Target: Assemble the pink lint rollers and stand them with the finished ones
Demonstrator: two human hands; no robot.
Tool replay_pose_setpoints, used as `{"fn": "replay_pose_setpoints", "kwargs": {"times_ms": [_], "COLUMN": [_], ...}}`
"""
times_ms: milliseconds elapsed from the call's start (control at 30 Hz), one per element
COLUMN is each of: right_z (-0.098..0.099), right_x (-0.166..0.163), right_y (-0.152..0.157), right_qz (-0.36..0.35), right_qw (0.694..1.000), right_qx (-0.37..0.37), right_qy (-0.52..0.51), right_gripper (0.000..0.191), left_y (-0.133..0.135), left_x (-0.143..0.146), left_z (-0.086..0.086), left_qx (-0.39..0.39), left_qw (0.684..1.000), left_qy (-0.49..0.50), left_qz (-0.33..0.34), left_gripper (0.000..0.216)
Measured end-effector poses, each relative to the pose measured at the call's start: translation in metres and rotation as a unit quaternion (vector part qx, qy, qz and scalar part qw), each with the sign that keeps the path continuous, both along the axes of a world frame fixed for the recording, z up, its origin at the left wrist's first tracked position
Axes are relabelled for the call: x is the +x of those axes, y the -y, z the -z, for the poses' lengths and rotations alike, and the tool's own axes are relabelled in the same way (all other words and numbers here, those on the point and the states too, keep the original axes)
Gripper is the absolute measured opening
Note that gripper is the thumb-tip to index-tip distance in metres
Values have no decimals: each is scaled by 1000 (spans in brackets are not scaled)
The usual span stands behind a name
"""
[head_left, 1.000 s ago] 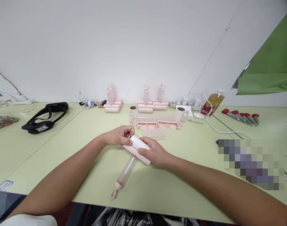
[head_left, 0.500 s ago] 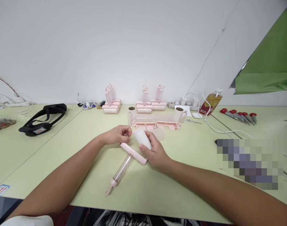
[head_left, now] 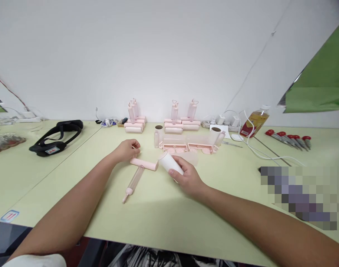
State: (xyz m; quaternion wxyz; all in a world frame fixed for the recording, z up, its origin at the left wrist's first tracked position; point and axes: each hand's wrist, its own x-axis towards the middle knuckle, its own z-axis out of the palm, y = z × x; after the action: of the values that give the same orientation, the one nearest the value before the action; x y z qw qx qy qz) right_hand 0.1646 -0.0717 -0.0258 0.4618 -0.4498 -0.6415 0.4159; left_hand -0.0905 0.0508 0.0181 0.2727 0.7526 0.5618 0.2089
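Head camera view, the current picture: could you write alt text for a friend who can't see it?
The right hand grips a white roll over a pale green table, while the left hand is at one end of a pink T-shaped holder. Farther back, similar pink rollers stand near a white wall, with a bottle to the right.

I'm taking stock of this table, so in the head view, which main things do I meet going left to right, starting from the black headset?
Black headset → pink T-shaped piece → white roll in the right hand → bottle of yellow liquid → red-ended tools.
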Motion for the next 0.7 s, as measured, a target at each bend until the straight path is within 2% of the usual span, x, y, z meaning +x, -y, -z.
{"fn": "replay_pose_setpoints", "kwargs": {"times_ms": [100,167,267,333,500,700], "right_z": [-1,-3,-6,-7,-10,-10], "right_x": [0,0,0,1,7,10], "right_y": [-2,-2,-2,-1,-3,-5], "right_qz": [-13,-25,-44,-64,-119,-133], "right_qw": [1000,999,999,998,992,990], "right_qx": [-20,-26,-21,-17,-24,-56], "right_qy": [4,6,8,12,23,1], "right_gripper": [46,47,47,45,45,43], "left_y": [11,26,50,60,61,57], "left_x": [12,21,32,34,29,25], "left_z": [-5,-11,-19,-20,-17,-18], "left_qx": [118,137,48,10,-67,-129], "left_qw": [993,989,972,961,954,942], "left_qy": [-6,35,95,112,102,110], "left_qz": [-27,42,208,254,273,291], "left_gripper": [26,32,38,41,38,41]}}
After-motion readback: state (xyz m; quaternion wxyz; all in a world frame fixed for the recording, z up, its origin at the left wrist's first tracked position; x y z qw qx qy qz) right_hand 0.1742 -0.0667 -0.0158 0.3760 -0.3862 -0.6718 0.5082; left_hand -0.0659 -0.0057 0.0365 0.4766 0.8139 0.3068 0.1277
